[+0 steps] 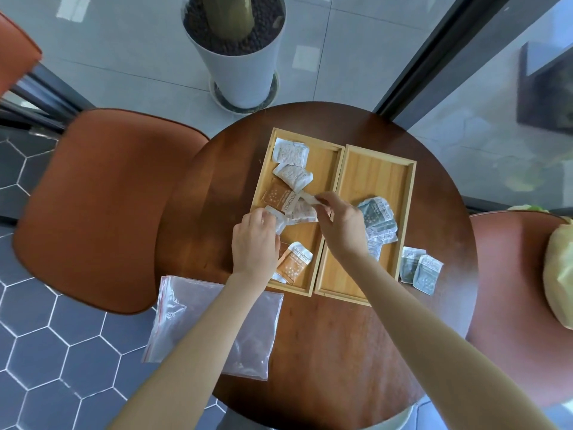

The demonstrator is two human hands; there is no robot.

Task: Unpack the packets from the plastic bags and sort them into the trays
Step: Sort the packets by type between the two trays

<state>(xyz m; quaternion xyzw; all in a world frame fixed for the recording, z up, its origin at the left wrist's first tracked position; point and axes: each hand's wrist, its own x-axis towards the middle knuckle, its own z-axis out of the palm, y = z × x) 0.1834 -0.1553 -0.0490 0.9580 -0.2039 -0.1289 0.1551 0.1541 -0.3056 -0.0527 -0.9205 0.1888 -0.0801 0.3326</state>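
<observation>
Two wooden trays lie side by side on the round table. The left tray [325,156] holds several orange packets [296,262], some face down and white. The right tray [376,169] holds green packets [376,214]. My left hand [254,243] is over the left tray, fingers closed on a white-backed packet [277,217]. My right hand [339,220] pinches another packet [305,200] above the left tray's middle. Two green packets [420,270] lie on the table to the right of the trays. An empty clear plastic bag [248,342] lies flat under my left forearm.
The round dark wooden table [325,352] stands between two orange chairs [102,209], one on each side. A white planter [235,57] stands on the floor beyond the table. A yellowish bag [558,268] rests on the right chair.
</observation>
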